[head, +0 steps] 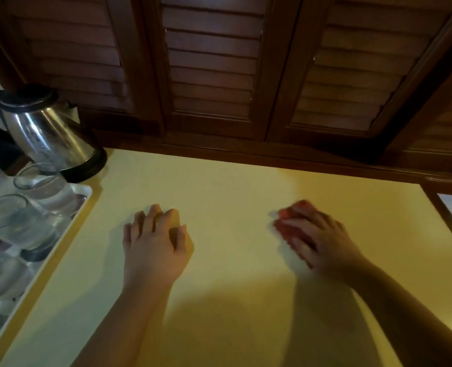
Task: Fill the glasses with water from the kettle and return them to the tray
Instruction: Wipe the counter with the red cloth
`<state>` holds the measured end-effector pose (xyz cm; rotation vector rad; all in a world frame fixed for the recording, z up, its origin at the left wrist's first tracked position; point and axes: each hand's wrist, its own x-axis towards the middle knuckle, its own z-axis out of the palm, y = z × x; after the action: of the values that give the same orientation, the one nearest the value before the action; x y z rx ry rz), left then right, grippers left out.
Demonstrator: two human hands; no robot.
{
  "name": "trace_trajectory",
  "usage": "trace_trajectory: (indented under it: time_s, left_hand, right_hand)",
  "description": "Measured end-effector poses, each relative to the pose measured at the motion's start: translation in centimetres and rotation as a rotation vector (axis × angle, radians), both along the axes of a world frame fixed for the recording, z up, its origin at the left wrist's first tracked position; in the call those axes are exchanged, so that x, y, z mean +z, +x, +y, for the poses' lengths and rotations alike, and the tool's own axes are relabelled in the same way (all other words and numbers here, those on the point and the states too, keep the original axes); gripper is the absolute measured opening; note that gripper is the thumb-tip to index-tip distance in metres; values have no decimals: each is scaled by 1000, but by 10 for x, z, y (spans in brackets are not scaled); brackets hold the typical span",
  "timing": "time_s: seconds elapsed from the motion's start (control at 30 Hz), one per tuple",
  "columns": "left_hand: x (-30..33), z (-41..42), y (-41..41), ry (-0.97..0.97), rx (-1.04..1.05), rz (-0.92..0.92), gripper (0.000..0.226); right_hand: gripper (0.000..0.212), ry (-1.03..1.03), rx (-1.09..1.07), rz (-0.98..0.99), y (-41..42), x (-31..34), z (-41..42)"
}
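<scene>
A steel kettle (pixel 47 131) with a black lid and base stands at the back left of the yellow counter. Just in front of it, a white tray (pixel 87 193) at the left edge holds several clear glasses; one (pixel 38 181) stands near the kettle and another (pixel 15 218) is closer to me. My left hand (pixel 154 242) rests palm down on the counter, fingers apart, to the right of the tray and holding nothing. My right hand (pixel 313 234) lies flat further right, blurred, fingers spread, also without anything in it.
Dark wooden louvred shutters (pixel 211 64) run along the back of the yellow counter (pixel 233 181). A wooden frame (pixel 447 215) borders the counter on the right.
</scene>
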<state>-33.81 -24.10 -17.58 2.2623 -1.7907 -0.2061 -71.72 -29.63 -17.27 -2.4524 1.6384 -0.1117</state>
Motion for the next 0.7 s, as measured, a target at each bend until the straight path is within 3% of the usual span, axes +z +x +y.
trace_trajectory:
  time_s: [0.07, 0.17, 0.3, 0.4, 0.53, 0.6, 0.7]
  left_hand:
    - [-1, -1, -1, 1, 23, 5, 49]
    - [-1, -2, -2, -1, 51, 22, 45]
    - [3, -7, -11, -60, 91, 120, 45]
    - [6, -17, -38, -79, 32, 208, 46]
    - [7, -31, -84, -72, -79, 187, 47]
    - [4, -33, -95, -59, -81, 138, 48]
    - [0, -29, -97, -83, -87, 95, 48]
  right_hand:
    - [64, -16, -238, -4, -66, -1, -19]
    - [63, 23, -544, -11, -117, 5, -53]
    - [56, 65, -718, -11, -62, 14, -81]
    - [53, 54, -451, -24, 11, 15, -57]
    - [48, -23, 17, 13, 59, 11, 39]
    - [45, 2, 168, -20, 32, 11, 76]
    - [40, -104, 177, -158, -45, 19, 75]
